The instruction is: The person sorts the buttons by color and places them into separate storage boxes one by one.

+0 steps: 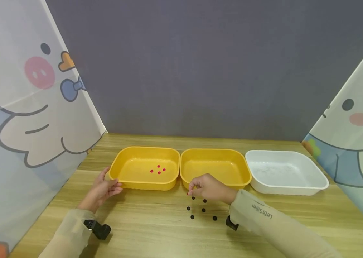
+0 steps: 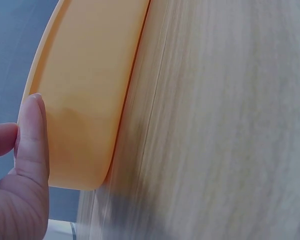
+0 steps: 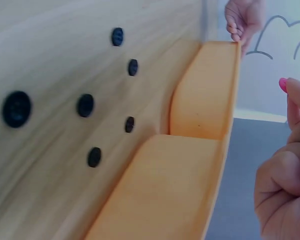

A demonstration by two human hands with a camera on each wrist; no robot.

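My right hand [image 1: 209, 187] pinches a small red button [image 3: 283, 85] between its fingertips, in front of the middle yellow tray [image 1: 215, 152]. Black buttons [image 1: 203, 210] lie scattered on the table just below that hand, several in all. At the left yellow tray [image 1: 147, 186], my left hand [image 1: 102, 189] holds the near left corner, its digits at the rim and outer wall. Several red buttons [image 1: 159, 172] lie together on that tray's floor. The left wrist view shows a digit [image 2: 32, 135] flat against the tray's orange-looking wall [image 2: 85, 100].
To the right stands a white tray [image 1: 289, 190], in line with the two yellow ones. All three sit on a wooden table [image 1: 149, 229]. A dark grey panel [image 1: 181, 71] rises behind, and cartoon-printed sheets [image 1: 14, 89] flank both sides.
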